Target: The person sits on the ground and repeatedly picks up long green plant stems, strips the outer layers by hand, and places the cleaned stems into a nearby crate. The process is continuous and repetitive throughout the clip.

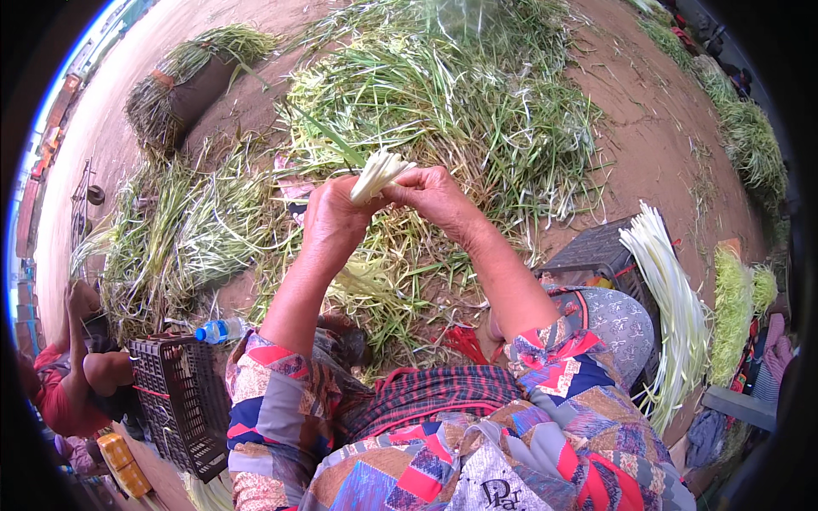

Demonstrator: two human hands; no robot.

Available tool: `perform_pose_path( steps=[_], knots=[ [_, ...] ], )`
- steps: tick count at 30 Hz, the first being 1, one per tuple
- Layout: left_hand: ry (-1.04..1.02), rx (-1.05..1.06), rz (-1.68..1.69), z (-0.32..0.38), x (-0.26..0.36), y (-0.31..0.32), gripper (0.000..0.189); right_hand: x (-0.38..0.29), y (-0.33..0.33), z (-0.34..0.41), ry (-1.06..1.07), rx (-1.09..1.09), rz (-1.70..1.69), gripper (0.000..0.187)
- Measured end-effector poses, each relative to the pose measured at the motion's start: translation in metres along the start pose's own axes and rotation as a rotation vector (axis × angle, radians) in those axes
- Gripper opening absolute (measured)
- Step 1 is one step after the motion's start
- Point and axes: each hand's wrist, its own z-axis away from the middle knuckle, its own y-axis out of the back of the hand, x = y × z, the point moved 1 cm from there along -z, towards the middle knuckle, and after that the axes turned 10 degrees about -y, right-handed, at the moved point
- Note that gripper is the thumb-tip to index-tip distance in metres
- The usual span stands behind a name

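Observation:
My left hand (340, 207) is closed around a small bunch of pale white-green stalks (379, 175), their ends pointing up at the picture's middle. A long green leaf (332, 137) sticks out beyond it. My right hand (429, 191) touches the bunch from the right, thumb and fingertips pinched together at its side; what lies between them is too small to tell. Beneath both hands spreads a large heap of loose green and yellowing leaves (441, 108). At my right, a long bundle of trimmed white stalks (668, 306) rests on a dark plastic crate (588, 250).
Left of me stand a black plastic crate (176, 402) and a water bottle (220, 331) with a blue cap. A co-worker in red (70, 389) sits at the far left. A tied bale of greens (192, 83) lies at the upper left. More pale stalks (730, 313) lie far right.

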Motion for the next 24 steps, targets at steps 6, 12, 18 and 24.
perform_pose_path(
  steps=[6,12,18,24],
  knots=[
    [0.123,0.126,-0.225,0.003,-0.008,0.024,0.016,0.057,0.033,-0.017,0.309,0.785,0.603,0.014],
    [0.28,0.312,-0.1,0.01,-0.031,0.07,0.016,0.162,0.151,0.01,-0.235,1.077,0.776,0.016],
    [0.356,0.399,0.185,0.009,-0.027,0.065,0.014,0.185,0.128,0.008,-0.741,0.599,0.908,0.065],
    [0.337,0.213,0.23,0.009,-0.018,0.023,0.011,0.055,-0.01,-0.022,-0.062,-0.215,-0.361,0.061]
  ],
)
